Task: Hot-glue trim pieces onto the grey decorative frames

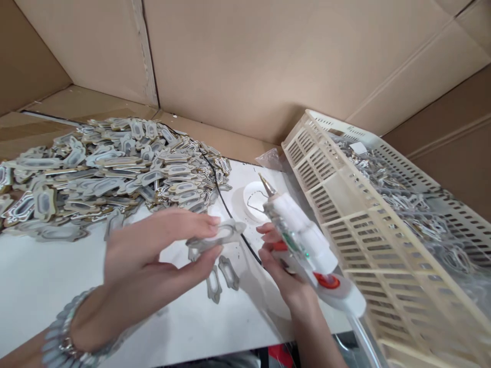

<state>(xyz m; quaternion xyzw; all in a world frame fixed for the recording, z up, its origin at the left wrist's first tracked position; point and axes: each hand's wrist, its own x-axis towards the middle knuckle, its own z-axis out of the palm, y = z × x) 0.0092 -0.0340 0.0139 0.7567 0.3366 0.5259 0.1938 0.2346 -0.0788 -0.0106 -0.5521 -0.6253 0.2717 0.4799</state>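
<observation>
The left hand, with a beaded bracelet on its wrist, pinches a small gray frame between finger and thumb, above the middle of the counter. The right hand is wrapped around a white glue gun near the counter's right edge. Its gold tip points up and away, well apart from the held frame. This looks like the step of getting one frame and the gun ready for glue. The next move seems to call for keeping the frame still, turning the gun, and bringing the tip close to the right spot. I cannot see if any glue is on the frame.

Under the left hand, two loose frames lie side by side on the counter. A bit farther, a white dish sits behind the gun, and a black cord runs past it. A cream crate full of bagged bits stands along the right edge. A big heap of frames spreads toward the far left corner. Behind it all is a cardboard wall.
</observation>
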